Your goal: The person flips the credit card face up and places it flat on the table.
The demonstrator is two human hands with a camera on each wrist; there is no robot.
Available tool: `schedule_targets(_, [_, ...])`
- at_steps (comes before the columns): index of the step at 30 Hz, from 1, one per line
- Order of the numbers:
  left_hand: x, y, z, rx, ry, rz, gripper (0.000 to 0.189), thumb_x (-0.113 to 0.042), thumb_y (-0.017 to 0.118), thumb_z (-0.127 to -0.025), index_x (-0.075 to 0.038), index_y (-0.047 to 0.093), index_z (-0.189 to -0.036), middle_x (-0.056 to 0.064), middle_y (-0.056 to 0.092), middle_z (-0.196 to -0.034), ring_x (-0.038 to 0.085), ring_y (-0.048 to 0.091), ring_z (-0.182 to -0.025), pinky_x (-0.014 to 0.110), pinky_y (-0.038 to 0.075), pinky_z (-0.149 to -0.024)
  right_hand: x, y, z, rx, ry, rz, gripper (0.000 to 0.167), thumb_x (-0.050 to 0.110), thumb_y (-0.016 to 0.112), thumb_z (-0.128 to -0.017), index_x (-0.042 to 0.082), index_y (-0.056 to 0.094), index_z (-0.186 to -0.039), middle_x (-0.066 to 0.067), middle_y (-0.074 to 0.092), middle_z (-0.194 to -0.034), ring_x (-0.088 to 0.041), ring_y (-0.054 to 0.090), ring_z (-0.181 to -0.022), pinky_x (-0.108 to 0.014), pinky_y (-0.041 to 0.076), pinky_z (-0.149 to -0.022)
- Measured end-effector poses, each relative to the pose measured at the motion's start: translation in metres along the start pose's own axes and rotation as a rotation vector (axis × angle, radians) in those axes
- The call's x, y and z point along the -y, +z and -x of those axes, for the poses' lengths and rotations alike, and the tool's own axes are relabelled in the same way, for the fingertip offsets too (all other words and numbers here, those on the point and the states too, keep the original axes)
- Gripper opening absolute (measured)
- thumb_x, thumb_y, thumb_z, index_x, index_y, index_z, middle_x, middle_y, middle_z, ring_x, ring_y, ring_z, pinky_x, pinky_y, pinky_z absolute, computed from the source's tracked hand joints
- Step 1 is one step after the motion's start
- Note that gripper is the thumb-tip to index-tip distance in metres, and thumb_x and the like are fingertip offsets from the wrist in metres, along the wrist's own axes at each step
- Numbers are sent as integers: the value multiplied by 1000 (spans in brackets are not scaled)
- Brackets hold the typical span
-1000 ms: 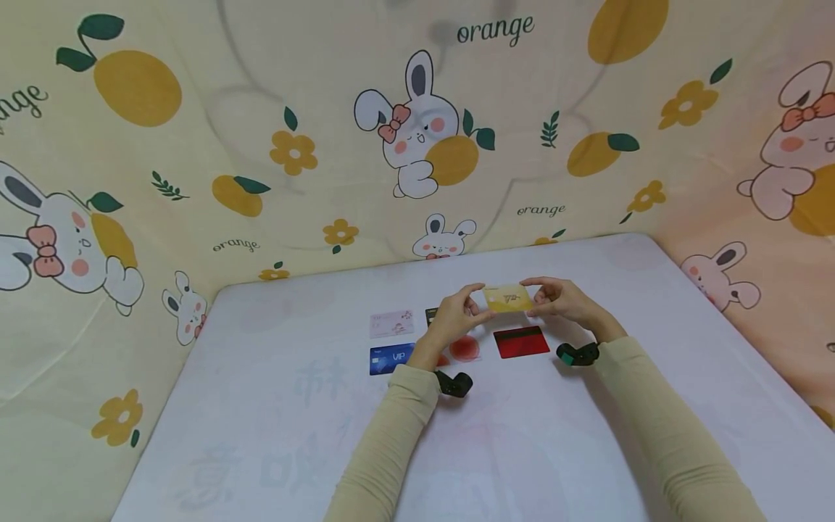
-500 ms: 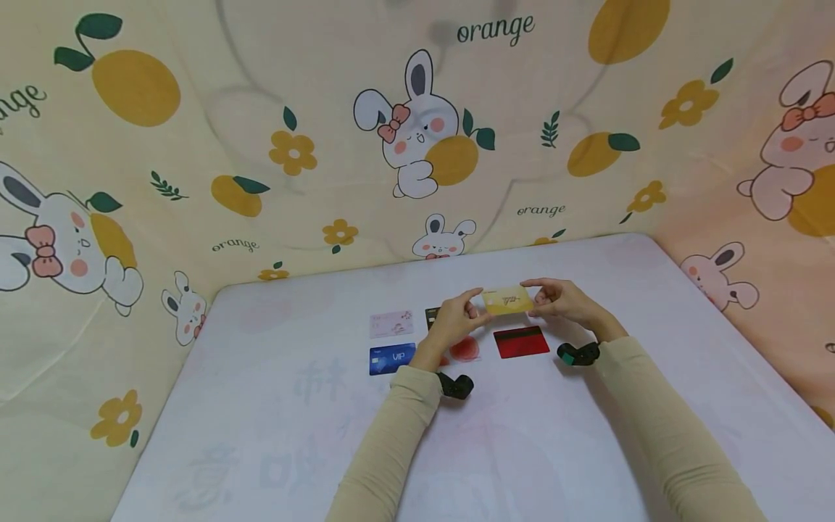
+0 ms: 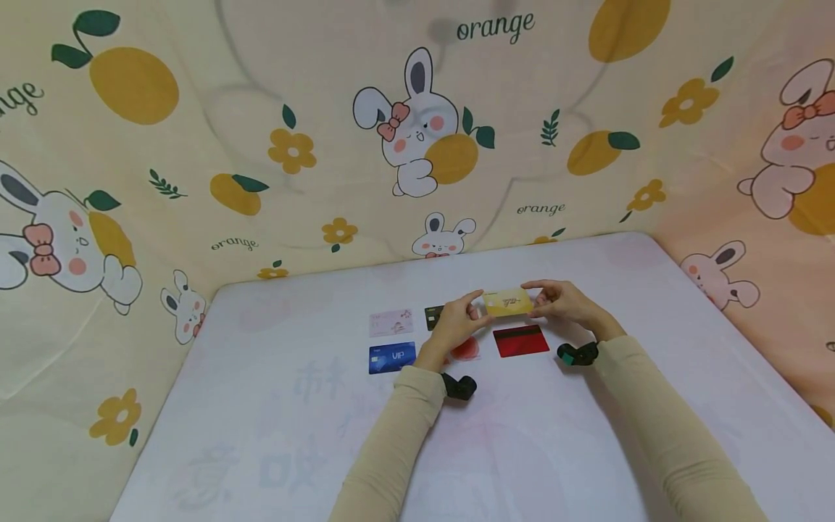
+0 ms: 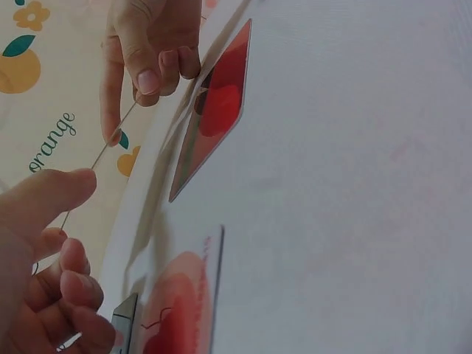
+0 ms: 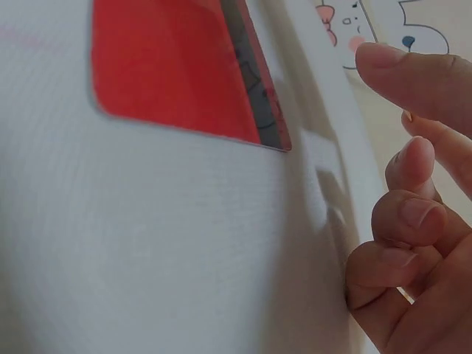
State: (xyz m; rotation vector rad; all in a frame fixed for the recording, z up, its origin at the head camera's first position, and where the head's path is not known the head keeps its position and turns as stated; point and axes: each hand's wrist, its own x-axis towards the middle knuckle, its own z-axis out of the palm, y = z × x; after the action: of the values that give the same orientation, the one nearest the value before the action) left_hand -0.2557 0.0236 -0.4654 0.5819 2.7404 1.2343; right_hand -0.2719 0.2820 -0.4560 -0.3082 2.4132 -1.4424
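Between both hands, a yellow card (image 3: pixel 507 303) is raised at the back of the table. My left hand (image 3: pixel 455 319) pinches its left edge between thumb and fingers. Its right edge is pinched by my right hand (image 3: pixel 567 303). The left wrist view shows the yellow card (image 4: pixel 102 153) edge-on, as a thin line. Below it lies a red card with a dark stripe (image 3: pixel 520 341). A card with a coral-red circle (image 3: pixel 465 349) and a dark green card (image 3: pixel 431 317) are partly hidden by the left hand and wrist.
A blue VIP card (image 3: pixel 392 357) and a pale pink card (image 3: pixel 391 322) lie flat at the left of the group. The white-covered table (image 3: pixel 293 420) meets a patterned cloth wall (image 3: pixel 365 130) at the back. Black wrist cameras are worn on both wrists.
The yellow card has come down slightly and its glare has shifted. My left wrist has moved a little to the right, showing more of the blue card. Both hands keep their grip.
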Motion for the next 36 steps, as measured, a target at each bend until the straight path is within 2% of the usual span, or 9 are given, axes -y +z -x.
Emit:
schedule_targets(6, [1,2,-1,-11,-18,-23,58,-29,72,-86,-12,52,-138,-2,52,-72,5,40,-62,15,31,-59,-1,1,0,4,25,-1,66,8,75,-81,0,46,-140,1,49,-77,-7,46,-73,-18,42,-69])
schedule_targets(13, [3,4,-3,16,-87,-31,58,-31,71,-87,-18,51,-140,-5,45,-70,5,38,-61,16,29,-56,-4,2,-4,-5,40,38,66,11,76,-80,2,48,-139,1,48,-76,-6,45,-73,-19,41,-68])
schedule_targets(24, [4,5,-4,31,-136,-42,58,-33,70,-87,-21,50,-140,-5,44,-71,7,40,-64,18,31,-60,-4,5,-5,-16,35,77,66,11,78,-79,-1,49,-137,3,49,-72,-5,45,-69,-19,41,-66])
schedule_targets(36, [4,5,-6,61,-197,-122,58,-40,68,-86,-24,51,-140,-4,48,-75,9,44,-69,18,32,-63,2,6,-8,14,122,103,67,12,75,-82,-2,45,-140,3,47,-72,-6,44,-69,-20,36,-66])
